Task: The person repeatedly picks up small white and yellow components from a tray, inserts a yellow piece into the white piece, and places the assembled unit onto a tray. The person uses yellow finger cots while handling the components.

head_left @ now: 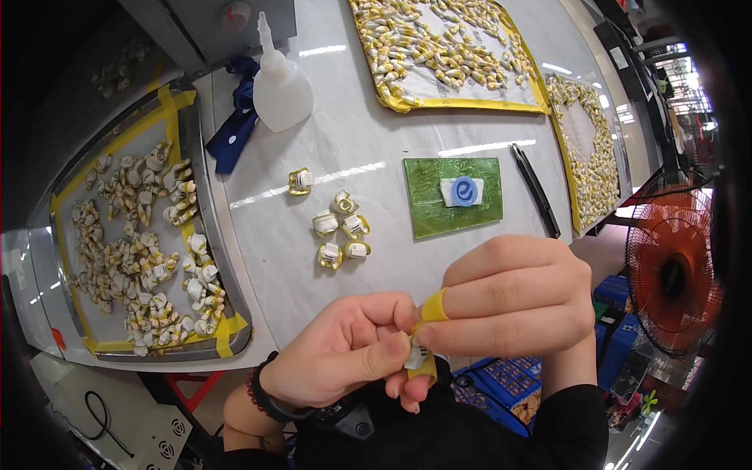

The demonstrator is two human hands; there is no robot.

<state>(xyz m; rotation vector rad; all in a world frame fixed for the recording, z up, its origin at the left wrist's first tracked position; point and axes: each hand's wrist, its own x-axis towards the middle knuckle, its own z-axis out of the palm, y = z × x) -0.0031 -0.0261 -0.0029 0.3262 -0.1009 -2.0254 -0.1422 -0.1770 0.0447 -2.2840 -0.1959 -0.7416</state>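
Observation:
In front of my body, my left hand (348, 345) pinches a small white piece with yellow edging (415, 357) between thumb and fingers. My right hand (513, 301) meets it from the right, its thumb and fingers closed on the same piece. A yellow band (433, 306) shows at the right index fingertip; whether it is tape or a finger cover I cannot tell. Beyond the left hand lie several similar white pieces with yellow edges (325, 223). Farther right is a green slab (423, 215) bearing a white block under a blue round disc (464, 191).
A tray (235, 345) of white figures fills the left. Two yellow-edged trays (470, 107) (565, 180) of small yellow-white pieces stand at the back and right. A squeeze bottle (282, 94), navy cloth (229, 141), slim black tool (535, 190), orange fan (666, 274) and blue crates (501, 376) surround me.

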